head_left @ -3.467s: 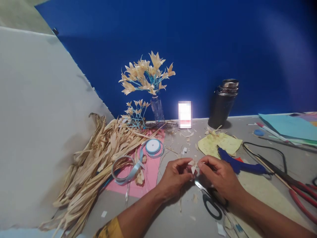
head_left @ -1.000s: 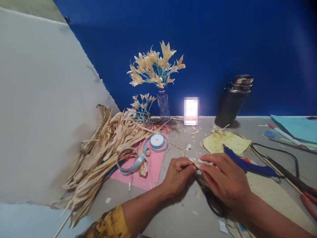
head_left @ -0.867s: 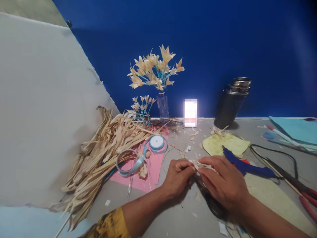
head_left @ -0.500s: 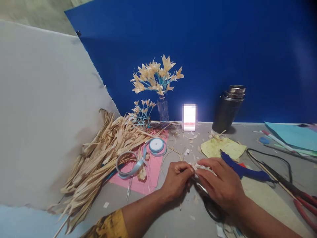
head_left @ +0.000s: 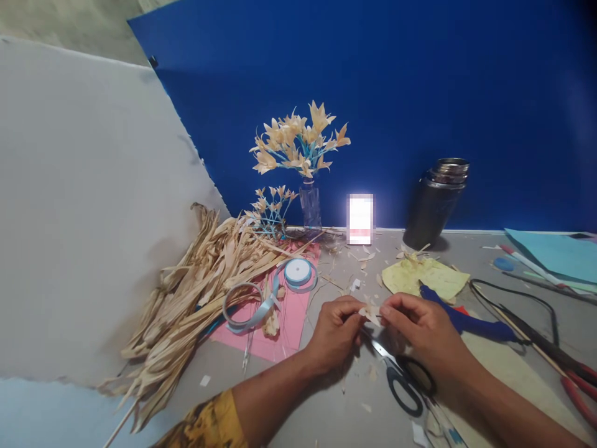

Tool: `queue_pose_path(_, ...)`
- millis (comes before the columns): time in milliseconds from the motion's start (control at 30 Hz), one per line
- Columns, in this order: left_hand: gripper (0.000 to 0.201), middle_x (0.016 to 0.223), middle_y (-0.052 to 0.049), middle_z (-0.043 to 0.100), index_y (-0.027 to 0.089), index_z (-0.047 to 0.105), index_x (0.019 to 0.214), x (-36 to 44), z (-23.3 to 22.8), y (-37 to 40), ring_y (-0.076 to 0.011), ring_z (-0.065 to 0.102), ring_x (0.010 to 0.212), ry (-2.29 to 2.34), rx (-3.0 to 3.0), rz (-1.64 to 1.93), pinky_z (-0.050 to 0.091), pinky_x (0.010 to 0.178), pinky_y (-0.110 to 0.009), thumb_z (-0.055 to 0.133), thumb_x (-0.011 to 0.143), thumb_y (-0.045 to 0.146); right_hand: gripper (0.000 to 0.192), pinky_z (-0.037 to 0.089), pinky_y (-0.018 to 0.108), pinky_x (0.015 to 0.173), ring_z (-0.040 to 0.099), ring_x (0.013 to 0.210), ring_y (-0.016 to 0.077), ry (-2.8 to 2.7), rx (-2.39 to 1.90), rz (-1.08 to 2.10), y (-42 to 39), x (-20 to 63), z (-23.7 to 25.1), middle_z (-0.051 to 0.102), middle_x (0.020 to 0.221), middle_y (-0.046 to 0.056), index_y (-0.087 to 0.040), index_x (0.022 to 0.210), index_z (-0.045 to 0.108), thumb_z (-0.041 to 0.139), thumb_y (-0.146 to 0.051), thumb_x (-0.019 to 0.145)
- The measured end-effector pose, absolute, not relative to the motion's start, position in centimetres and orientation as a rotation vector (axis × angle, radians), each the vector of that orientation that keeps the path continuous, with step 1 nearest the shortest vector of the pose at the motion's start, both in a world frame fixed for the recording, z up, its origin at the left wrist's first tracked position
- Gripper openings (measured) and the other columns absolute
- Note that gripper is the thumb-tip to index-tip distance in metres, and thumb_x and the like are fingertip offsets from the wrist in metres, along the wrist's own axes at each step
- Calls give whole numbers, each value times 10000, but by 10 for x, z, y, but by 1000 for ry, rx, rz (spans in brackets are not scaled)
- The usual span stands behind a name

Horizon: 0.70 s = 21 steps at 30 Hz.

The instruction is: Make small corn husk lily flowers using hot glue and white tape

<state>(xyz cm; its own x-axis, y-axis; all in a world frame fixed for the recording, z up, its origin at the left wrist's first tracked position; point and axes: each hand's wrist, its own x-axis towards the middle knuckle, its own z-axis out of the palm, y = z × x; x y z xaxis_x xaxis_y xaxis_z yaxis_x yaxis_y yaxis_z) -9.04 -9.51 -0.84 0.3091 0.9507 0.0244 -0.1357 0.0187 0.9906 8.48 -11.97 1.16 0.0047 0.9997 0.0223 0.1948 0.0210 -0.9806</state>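
Both hands meet just above the grey table (head_left: 326, 410), near its front edge. The left hand (head_left: 334, 336) and the right hand (head_left: 420, 330) each pinch with thumb and forefinger one small pale husk flower (head_left: 372, 313), which is held between them, clear of the tabletop. The other fingers of both hands are curled in loosely.

Right below the hands lies one pair of black-handled scissors (head_left: 401, 379), blades pointing toward the left hand. Just beyond the right hand lie one blue glue gun (head_left: 471, 320) and one yellow-green sheet (head_left: 426, 277) strewn with husk bits. To the far right, one black cable (head_left: 522, 298) loops across the table, and one red-handled tool (head_left: 578, 392) reaches the picture's edge.

To the left, one large heap of dried corn husks (head_left: 196, 298) spills over one pink sheet (head_left: 289, 317). On the pink sheet sit one spool of light blue ribbon (head_left: 298, 272) and one loose ribbon loop (head_left: 245, 308).

At the back, against the blue wall, stand one clear vase of finished husk flowers (head_left: 301, 146), one smaller flower cluster (head_left: 270, 205) beside it on the table, one bright blurred screen (head_left: 360, 218) and one dark steel flask (head_left: 433, 202).
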Motion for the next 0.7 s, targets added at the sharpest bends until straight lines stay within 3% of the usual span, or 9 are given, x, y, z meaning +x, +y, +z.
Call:
queue_pose_path(100, 163, 718, -5, 604, 139, 790, 875, -90, -12, -96, -54, 455, 461, 844, 1198, 912, 363, 409, -189, 712, 813, 269, 361, 412, 253, 509, 518, 555, 143, -1293, -1343, 1085, -120, 84, 13, 592, 616, -6, -195, 692, 645, 701, -509, 861)
queue_pose_path(233, 568, 777, -8, 716, 180, 646, 1281, -89, -12, -93, -77, 471, 394, 873, 1064, 890, 366, 373, -211, 772, 740, 301, 362, 371, 242, 476, 441, 507, 120, -1118, -1329, 1112, -119, 85, 17, 513, 568, -38, -207, 652, 596, 731, -493, 826)
queue_pose_path(300, 468, 672, 9, 695, 172, 643, 1159, -92, -10, -90, -91, 444, 358, 932, 1052, 907, 322, 354, -215, 761, 760, 387, 364, 353, 238, 462, 421, 495, 116, -1038, -1293, 1163, -119, 86, 18, 471, 551, -51, -213, 644, 575, 736, -482, 829)
queue_pose_path(367, 336, 493, 44, 560, 182, 608, 817, -96, -7, -86, -86, 393, 355, 995, 1136, 960, 284, 380, -214, 691, 826, 507, 373, 343, 235, 457, 418, 499, 116, -1025, -1266, 1197, -118, 86, 19, 456, 549, -51, -215, 632, 565, 742, -477, 830)
queue_pose_path(433, 485, 420, 61, 423, 208, 470, 605, -100, -4, -84, -79, 358, 388, 1040, 1264, 1037, 276, 428, -221, 607, 879, 584, 383, 337, 235, 458, 418, 510, 117, -1049, -1273, 1192, -118, 86, 21, 470, 557, -43, -212, 614, 564, 746, -474, 826)
queue_pose_path(533, 475, 468, 47, 424, 193, 509, 562, -103, 0, -83, -96, 388, 472, 1059, 1379, 1099, 312, 498, -240, 619, 884, 524, 389, 339, 242, 462, 414, 513, 119, -1095, -1302, 1166, -117, 85, 24, 494, 563, -32, -208, 606, 582, 734, -495, 820)
queue_pose_path(700, 66, 747, -29, 642, 191, 780, 765, -100, 5, -87, -163, 569, 729, 1051, 1535, 1229, 440, 694, -277, 771, 740, 251, 392, 344, 242, 468, 422, 518, 121, -1149, -1329, 1149, -118, 82, 21, 518, 565, -26, -201, 642, 620, 733, -533, 818)
